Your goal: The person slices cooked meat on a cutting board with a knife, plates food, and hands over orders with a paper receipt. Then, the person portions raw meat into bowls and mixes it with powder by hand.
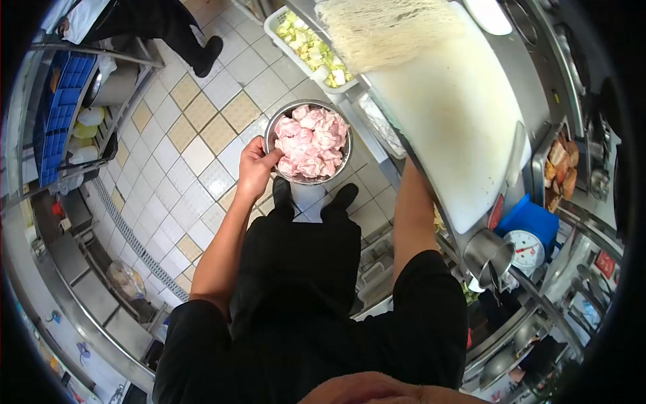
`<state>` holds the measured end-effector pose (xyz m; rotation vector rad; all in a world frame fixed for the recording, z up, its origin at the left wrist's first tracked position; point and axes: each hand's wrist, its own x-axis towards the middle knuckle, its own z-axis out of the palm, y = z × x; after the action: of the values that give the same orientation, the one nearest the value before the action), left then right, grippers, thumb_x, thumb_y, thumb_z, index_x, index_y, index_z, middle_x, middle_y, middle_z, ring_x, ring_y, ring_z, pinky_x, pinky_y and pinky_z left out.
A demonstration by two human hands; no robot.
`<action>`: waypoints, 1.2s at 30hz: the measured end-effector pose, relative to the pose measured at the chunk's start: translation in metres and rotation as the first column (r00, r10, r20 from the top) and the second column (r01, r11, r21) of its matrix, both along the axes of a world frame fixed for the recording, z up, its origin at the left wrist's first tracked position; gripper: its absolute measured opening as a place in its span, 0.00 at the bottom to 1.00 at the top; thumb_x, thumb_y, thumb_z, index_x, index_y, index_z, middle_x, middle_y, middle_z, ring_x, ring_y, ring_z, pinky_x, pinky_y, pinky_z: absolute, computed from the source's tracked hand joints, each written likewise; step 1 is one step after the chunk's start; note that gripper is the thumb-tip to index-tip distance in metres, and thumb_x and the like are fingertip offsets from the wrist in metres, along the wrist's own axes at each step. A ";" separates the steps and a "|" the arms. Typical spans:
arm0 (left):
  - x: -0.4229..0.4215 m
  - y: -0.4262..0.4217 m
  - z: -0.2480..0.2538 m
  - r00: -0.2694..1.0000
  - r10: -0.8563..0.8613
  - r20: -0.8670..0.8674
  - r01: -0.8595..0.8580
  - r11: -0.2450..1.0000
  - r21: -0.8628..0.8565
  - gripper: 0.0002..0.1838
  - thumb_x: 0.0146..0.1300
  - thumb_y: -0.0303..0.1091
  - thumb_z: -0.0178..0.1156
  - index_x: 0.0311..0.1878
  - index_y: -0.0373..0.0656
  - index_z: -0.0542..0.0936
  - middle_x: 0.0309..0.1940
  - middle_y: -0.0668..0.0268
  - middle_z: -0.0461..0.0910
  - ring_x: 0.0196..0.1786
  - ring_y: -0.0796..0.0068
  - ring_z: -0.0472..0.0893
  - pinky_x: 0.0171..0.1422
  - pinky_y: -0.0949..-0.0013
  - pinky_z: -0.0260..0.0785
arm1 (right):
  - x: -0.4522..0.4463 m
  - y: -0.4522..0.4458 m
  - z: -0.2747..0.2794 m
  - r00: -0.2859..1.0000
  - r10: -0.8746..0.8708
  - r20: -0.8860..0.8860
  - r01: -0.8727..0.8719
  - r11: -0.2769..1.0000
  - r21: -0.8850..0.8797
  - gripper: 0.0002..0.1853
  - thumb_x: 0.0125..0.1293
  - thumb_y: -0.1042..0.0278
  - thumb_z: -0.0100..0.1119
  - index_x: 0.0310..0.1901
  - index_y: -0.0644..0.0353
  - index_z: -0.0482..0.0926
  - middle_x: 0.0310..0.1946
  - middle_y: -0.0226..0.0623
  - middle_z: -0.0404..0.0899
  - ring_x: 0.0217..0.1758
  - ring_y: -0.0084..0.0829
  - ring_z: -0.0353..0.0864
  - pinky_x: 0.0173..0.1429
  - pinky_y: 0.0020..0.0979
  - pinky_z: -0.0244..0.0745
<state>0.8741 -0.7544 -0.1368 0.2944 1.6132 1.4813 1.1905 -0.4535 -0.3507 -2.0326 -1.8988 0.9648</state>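
My left hand [257,166] is closed on the rim of a round metal bowl [270,135], thumb over the edge. The bowl is heaped with raw, pale pink meat pieces [311,141] that look like chicken, and it is held above the tiled floor. On the other side, my right forearm [412,212] reaches in under the edge of the white cutting board [451,114]; the hand itself is hidden there. Close to that arm, below the board's edge, sits a tray or box with a whitish cover [380,124].
Dried noodles [383,30] lie on the board's far end, and a cleaver [516,153] rests at its right edge. A basket of chopped cabbage [311,50] stands beyond the bowl. A blue scale [528,236] and metal pot [488,257] are at right. Another person's leg [182,30] shows upper left.
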 end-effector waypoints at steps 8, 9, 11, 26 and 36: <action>-0.002 0.004 -0.006 0.999 -0.038 -0.027 0.037 0.999 -0.035 0.08 0.58 0.20 0.61 0.28 0.42 0.72 0.22 0.76 0.70 0.24 0.86 0.65 0.27 0.77 0.57 | 0.020 -0.015 0.016 0.860 -0.389 -0.330 0.355 0.921 -0.161 0.17 0.66 0.63 0.57 0.54 0.61 0.75 0.37 0.37 0.80 0.35 0.31 0.80 0.34 0.32 0.76; -0.004 0.003 -0.009 0.999 -0.034 -0.038 0.032 0.998 -0.046 0.08 0.57 0.20 0.61 0.28 0.42 0.72 0.22 0.75 0.70 0.24 0.86 0.65 0.27 0.77 0.57 | 0.021 -0.016 0.016 0.822 -0.432 -0.371 0.385 0.902 -0.196 0.17 0.66 0.63 0.57 0.54 0.61 0.75 0.37 0.37 0.80 0.35 0.31 0.80 0.34 0.32 0.76; -0.006 -0.001 -0.012 0.999 -0.019 -0.047 0.017 0.999 -0.046 0.08 0.56 0.20 0.61 0.28 0.42 0.72 0.21 0.74 0.71 0.23 0.85 0.66 0.26 0.76 0.58 | 0.023 -0.017 0.015 0.720 -0.519 -0.460 0.432 0.854 -0.289 0.17 0.66 0.63 0.56 0.54 0.61 0.75 0.37 0.38 0.80 0.35 0.31 0.79 0.33 0.32 0.76; -0.036 -0.042 -0.018 0.955 0.082 -0.286 -0.114 0.989 -0.097 0.09 0.51 0.24 0.61 0.24 0.41 0.69 0.19 0.71 0.68 0.23 0.80 0.67 0.27 0.71 0.62 | -0.212 -0.185 0.296 0.748 0.550 -0.372 -0.501 0.835 0.227 0.16 0.54 0.80 0.53 0.46 0.70 0.80 0.39 0.48 0.83 0.40 0.37 0.83 0.48 0.31 0.76; -0.048 -0.058 0.035 0.943 0.172 -0.285 -0.189 0.982 -0.032 0.09 0.47 0.24 0.62 0.24 0.37 0.69 0.18 0.64 0.71 0.22 0.74 0.71 0.27 0.66 0.67 | -0.260 -0.223 0.371 0.455 0.887 0.081 -0.850 0.406 0.336 0.25 0.44 0.71 0.71 0.48 0.61 0.80 0.46 0.52 0.77 0.51 0.52 0.75 0.54 0.46 0.71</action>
<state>0.8262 -0.8122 -0.1016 0.3438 1.9521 1.5807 0.9304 -0.6769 0.0208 -0.6259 -2.8475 0.7706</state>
